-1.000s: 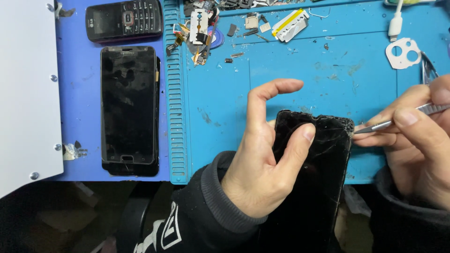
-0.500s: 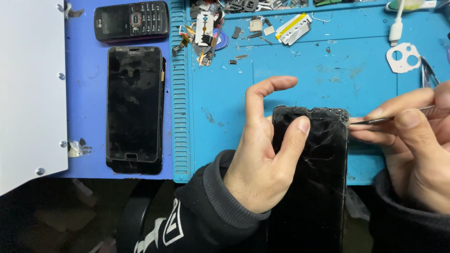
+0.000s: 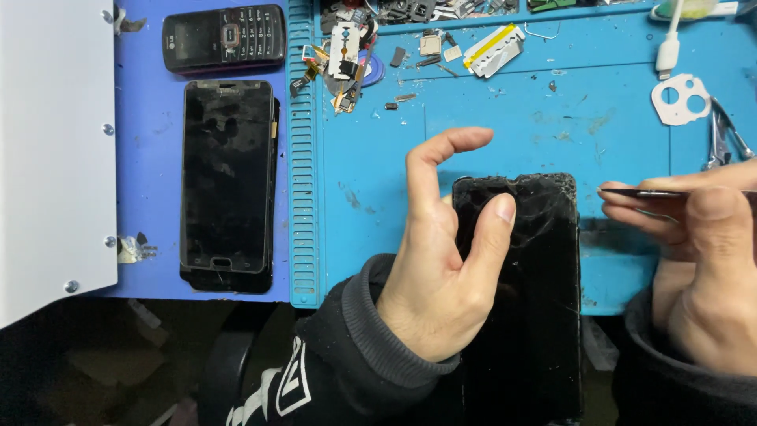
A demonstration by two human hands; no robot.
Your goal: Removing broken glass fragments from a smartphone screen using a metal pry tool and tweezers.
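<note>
L hand (image 3: 441, 268) rests on cracked black smartphone (image 3: 528, 292), thumb pressed to the glass nr top, index finger curled up & off; not a full grip, more a hold-down w/ palm at phone's left edge. Phone lies on blue work mat (image 3: 378, 173), lower end hanging over mat's front edge. R hand (image 3: 702, 268) closed round thin metal tool (image 3: 639, 192), pinched btw thumb & fingers; tip just right of phone's top-right corner, apart from it. Second black smartphone (image 3: 227, 181) lies flat left of mat; small keypad phone (image 3: 224, 36) above it. Loose parts & scraps (image 3: 347, 55) along mat top. White camera-hole plate (image 3: 681, 98) upper right, tweezers (image 3: 721, 134) beside it.
</note>
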